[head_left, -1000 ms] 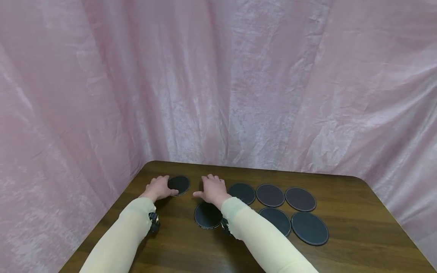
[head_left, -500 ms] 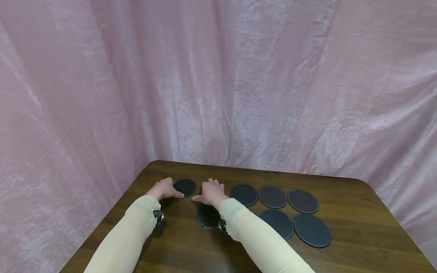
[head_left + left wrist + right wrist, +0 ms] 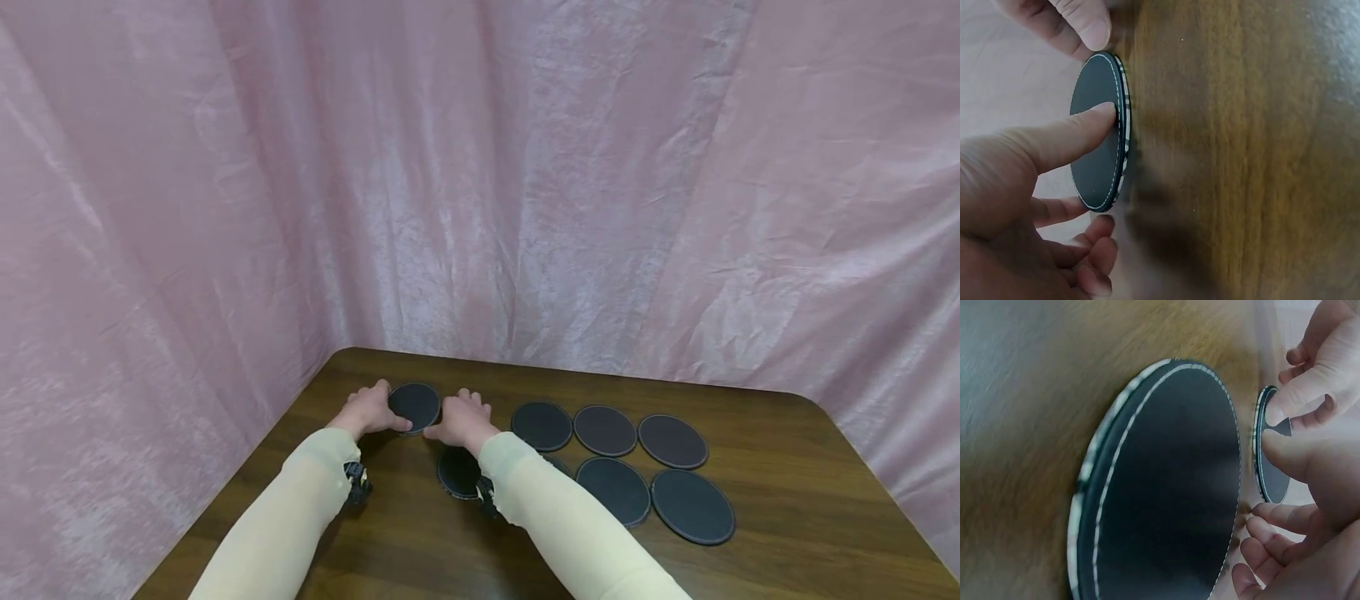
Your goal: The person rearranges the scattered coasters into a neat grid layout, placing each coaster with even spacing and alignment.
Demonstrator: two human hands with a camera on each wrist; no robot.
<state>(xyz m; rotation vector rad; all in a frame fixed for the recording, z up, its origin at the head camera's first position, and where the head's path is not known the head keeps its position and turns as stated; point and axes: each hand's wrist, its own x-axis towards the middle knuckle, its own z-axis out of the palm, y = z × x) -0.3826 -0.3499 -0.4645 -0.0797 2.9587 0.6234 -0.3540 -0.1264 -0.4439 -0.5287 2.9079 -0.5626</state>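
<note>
Round dark coasters with pale stitching and a black-and-white patterned edge lie about. At the far left, my left hand (image 3: 367,411) holds one coaster (image 3: 414,407), thumb pressed on its face near the rim and fingers at the rim's other side. My right hand (image 3: 462,421) is at that coaster's right rim, thumb tip (image 3: 1099,36) right at the edge and fingers fairly straight. Another coaster (image 3: 1166,487) lies below my right hand, large in the right wrist view and partly covered by that hand in the head view.
To the right sit several coasters in two rows: a black one (image 3: 542,426), two brownish ones (image 3: 604,431) and two dark ones (image 3: 693,506) in front; my right sleeve (image 3: 577,521) hides part of another. Pink curtains (image 3: 480,183) hang behind the wooden table (image 3: 810,517).
My left hand has shifted right with its coaster, and my right hand has come in from the right to its rim. The head view has swung slightly left. The other coasters lie unchanged.
</note>
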